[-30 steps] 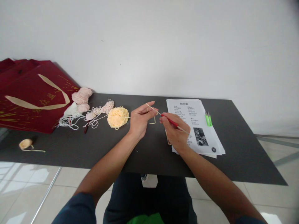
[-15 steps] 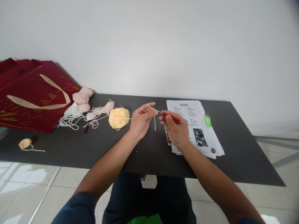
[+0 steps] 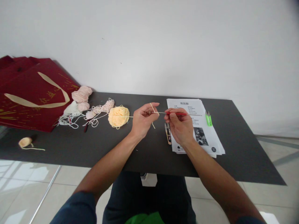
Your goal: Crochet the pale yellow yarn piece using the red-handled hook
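Red crochet hook point(image 3: 178, 114) swings level, gripped by the right hand point(image 3: 182, 127)! Left hand point(image 3: 142, 122), beside the yellow yarn ball point(image 3: 118, 117), pinches its strand point(image 3: 153, 125).

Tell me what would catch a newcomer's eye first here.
The large dark-red bag at the picture's left edge probably comes first, then the bright yellow yarn ball just left of the left grip. The red-handled tool in the right grip also stands out against the white printed sheets.

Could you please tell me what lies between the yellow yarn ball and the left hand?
In the head view, a single pale yellow strand runs between the yellow yarn ball and the left hand, with the dark tabletop beneath it.
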The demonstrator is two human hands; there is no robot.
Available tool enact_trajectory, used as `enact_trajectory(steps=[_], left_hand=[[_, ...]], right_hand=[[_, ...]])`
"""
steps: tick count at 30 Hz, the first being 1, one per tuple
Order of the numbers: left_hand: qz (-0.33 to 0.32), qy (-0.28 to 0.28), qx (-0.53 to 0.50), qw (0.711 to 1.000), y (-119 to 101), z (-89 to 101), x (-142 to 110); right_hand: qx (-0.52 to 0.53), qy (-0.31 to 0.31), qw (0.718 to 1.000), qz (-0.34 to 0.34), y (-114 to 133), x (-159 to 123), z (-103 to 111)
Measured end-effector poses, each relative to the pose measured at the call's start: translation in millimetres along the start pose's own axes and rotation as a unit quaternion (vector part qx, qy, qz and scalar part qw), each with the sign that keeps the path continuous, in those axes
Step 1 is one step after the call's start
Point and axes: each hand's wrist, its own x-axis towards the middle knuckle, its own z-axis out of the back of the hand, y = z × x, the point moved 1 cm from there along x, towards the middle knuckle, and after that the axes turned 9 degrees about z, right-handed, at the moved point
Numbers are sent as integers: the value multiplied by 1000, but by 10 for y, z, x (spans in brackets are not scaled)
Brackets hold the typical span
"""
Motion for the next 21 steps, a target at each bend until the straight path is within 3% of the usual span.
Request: enact_trajectory(steps=[12, 21], left_hand=[[-17, -7, 13, 1000, -40, 31, 11], [4, 20, 10, 1000, -85, 64, 12]], right_hand=[[-32, -16, 999, 28, 42, 17, 23], [-63, 31, 994, 79, 59, 33, 83]])
